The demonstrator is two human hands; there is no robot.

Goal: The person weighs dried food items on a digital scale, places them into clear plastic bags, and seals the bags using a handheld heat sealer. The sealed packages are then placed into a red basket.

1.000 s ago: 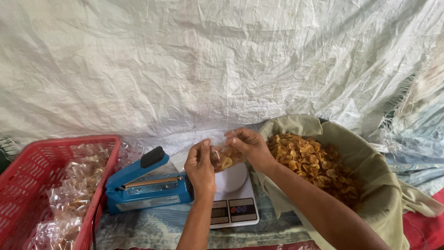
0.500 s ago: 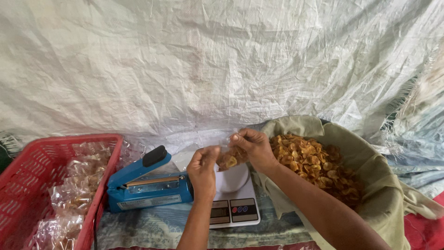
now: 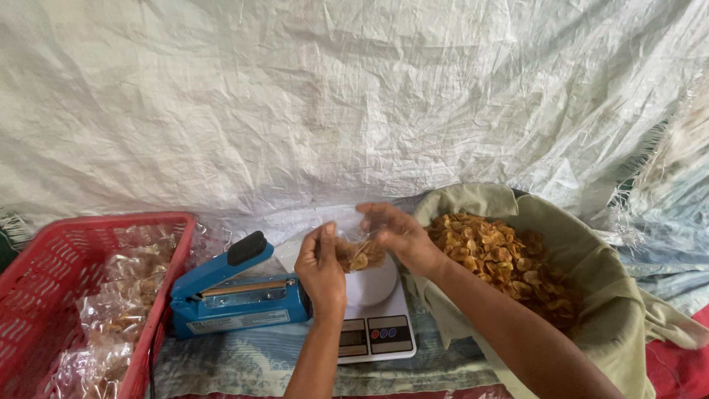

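Note:
My left hand [image 3: 320, 264] and my right hand [image 3: 396, 235] together hold a small clear plastic bag of golden chips [image 3: 359, 255] just above a white digital kitchen scale [image 3: 372, 319]. The left hand grips the bag's left side, the right hand pinches its top right edge. A blue heat sealer with a black knob [image 3: 236, 291] stands directly left of the scale. A large basin lined with olive cloth [image 3: 613, 281] at the right holds a heap of loose chips [image 3: 504, 255].
A red plastic basket [image 3: 44, 281] at the left holds several filled clear bags [image 3: 122, 295]. A white woven tarp [image 3: 332, 103] hangs behind everything. A patterned cloth [image 3: 236, 362] covers the surface under the sealer and scale.
Both hands with the bag have lifted slightly above the scale and shifted a little right; the right hand now pinches the bag's top.

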